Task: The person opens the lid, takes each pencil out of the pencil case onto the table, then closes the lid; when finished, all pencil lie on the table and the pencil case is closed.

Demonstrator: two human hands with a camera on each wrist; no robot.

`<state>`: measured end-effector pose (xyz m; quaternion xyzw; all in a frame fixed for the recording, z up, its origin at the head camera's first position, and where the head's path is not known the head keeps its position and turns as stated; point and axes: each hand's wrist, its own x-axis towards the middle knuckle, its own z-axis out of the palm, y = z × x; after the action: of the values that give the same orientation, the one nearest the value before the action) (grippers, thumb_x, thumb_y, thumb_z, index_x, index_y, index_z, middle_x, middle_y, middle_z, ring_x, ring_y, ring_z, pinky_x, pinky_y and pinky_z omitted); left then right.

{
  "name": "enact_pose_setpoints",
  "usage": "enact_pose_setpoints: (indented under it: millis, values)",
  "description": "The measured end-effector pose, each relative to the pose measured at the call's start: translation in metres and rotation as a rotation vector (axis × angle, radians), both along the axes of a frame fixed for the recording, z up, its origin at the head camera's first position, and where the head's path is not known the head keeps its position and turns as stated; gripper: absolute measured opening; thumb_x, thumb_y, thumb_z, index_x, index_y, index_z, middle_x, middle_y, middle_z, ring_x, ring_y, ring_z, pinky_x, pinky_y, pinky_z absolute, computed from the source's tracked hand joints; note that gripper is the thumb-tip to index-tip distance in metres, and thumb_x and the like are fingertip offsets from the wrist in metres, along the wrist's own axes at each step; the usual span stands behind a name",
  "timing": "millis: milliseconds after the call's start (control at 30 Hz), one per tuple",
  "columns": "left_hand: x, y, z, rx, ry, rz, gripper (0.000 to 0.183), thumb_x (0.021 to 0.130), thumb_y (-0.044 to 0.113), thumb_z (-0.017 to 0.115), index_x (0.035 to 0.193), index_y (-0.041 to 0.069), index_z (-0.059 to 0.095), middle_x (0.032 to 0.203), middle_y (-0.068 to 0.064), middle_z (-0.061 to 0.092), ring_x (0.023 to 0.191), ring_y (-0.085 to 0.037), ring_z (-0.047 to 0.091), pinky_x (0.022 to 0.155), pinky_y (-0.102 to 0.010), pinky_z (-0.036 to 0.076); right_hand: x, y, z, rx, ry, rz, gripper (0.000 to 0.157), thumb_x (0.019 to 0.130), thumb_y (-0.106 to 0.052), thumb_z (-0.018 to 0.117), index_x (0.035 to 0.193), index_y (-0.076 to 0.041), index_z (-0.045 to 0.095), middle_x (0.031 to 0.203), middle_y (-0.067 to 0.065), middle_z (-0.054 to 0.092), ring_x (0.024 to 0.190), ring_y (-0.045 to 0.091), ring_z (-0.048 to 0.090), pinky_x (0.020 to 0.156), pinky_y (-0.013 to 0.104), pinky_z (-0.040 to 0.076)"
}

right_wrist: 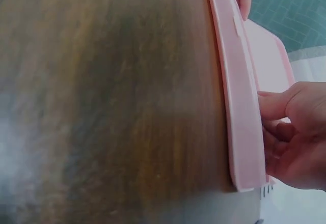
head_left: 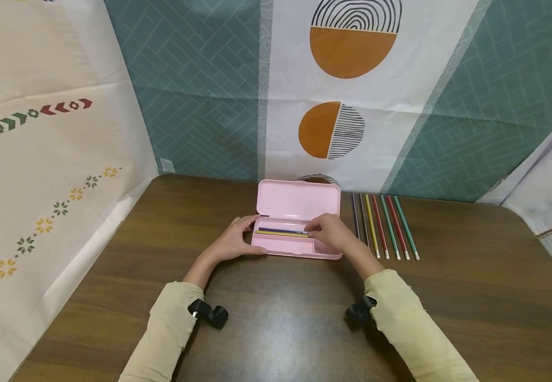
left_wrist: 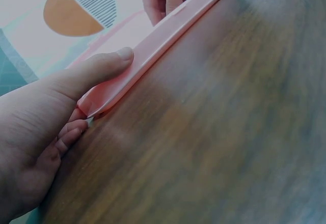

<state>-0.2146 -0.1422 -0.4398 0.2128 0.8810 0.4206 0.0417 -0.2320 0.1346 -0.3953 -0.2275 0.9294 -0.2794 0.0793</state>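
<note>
An open pink pencil case [head_left: 298,199] lies on the table with its lid tipped back. A dark blue pencil [head_left: 276,229] and a yellow pencil [head_left: 276,233] lie side by side in its rear compartment. My left hand [head_left: 230,241] holds the case's left end, thumb on the front wall and fingers round the far side. Over the right part of the case, my right hand [head_left: 331,232] has its fingertips at the right end of the dark blue pencil and seems to pinch it. The right wrist view shows those fingers [right_wrist: 275,104] curled behind the front wall, their contact hidden.
To the right of the case, several pencils [head_left: 385,225] lie in a row, white erasers toward me. The brown wooden table [head_left: 276,307] extends in front. Patterned cloth [head_left: 199,95] hangs behind it, and an embroidered cloth [head_left: 42,175] on the left.
</note>
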Motion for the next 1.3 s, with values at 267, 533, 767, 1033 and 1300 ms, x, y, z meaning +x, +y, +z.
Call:
enact_pose_setpoints:
  millis: [267, 533, 767, 1033, 1300]
  values:
    - [0.0, 0.0, 0.0, -0.001, -0.001, 0.004, 0.091, 0.07, 0.031, 0.086, 0.145, 0.002, 0.042, 0.125, -0.013, 0.054, 0.105, -0.024, 0.044, 0.087, -0.039, 0.039, 0.001, -0.005, 0.004, 0.072, -0.004, 0.04, 0.013, 0.089, 0.005, 0.063, 0.098, 0.003, 0.073, 0.09, 0.012, 0.068, 0.082, 0.024, 0.058, 0.084, 0.04, 0.049]
    - [0.001, 0.0, 0.001, -0.005, -0.024, 0.006, 0.092, 0.071, 0.032, 0.086, 0.146, 0.003, 0.041, 0.128, -0.013, 0.052, 0.108, -0.025, 0.044, 0.088, -0.04, 0.039, 0.003, -0.006, 0.009, 0.073, 0.082, 0.078, 0.006, 0.087, 0.005, 0.064, 0.091, 0.003, 0.069, 0.083, 0.01, 0.066, 0.078, 0.022, 0.059, 0.079, 0.04, 0.049]
    - [0.001, 0.0, 0.002, -0.011, -0.032, 0.011, 0.093, 0.071, 0.032, 0.085, 0.146, 0.002, 0.04, 0.127, -0.014, 0.052, 0.108, -0.025, 0.044, 0.089, -0.042, 0.04, 0.001, 0.0, 0.022, -0.014, 0.062, 0.044, 0.007, 0.084, 0.001, 0.068, 0.091, 0.003, 0.068, 0.081, 0.007, 0.065, 0.076, 0.021, 0.057, 0.076, 0.039, 0.049]
    - [0.001, 0.0, 0.0, -0.02, -0.026, 0.016, 0.094, 0.071, 0.031, 0.086, 0.146, 0.001, 0.039, 0.128, -0.015, 0.052, 0.107, -0.026, 0.045, 0.089, -0.042, 0.04, -0.003, 0.013, 0.033, -0.055, 0.09, -0.044, 0.008, 0.084, 0.0, 0.069, 0.091, 0.001, 0.066, 0.081, 0.008, 0.065, 0.078, 0.023, 0.06, 0.074, 0.039, 0.049]
    - [0.001, 0.0, 0.002, -0.014, -0.027, 0.01, 0.093, 0.071, 0.031, 0.086, 0.146, 0.0, 0.039, 0.13, -0.016, 0.051, 0.107, -0.026, 0.045, 0.089, -0.042, 0.04, -0.005, 0.035, 0.037, -0.094, 0.127, -0.14, 0.02, 0.085, -0.001, 0.068, 0.104, 0.005, 0.066, 0.088, 0.014, 0.066, 0.086, 0.03, 0.063, 0.076, 0.044, 0.049]
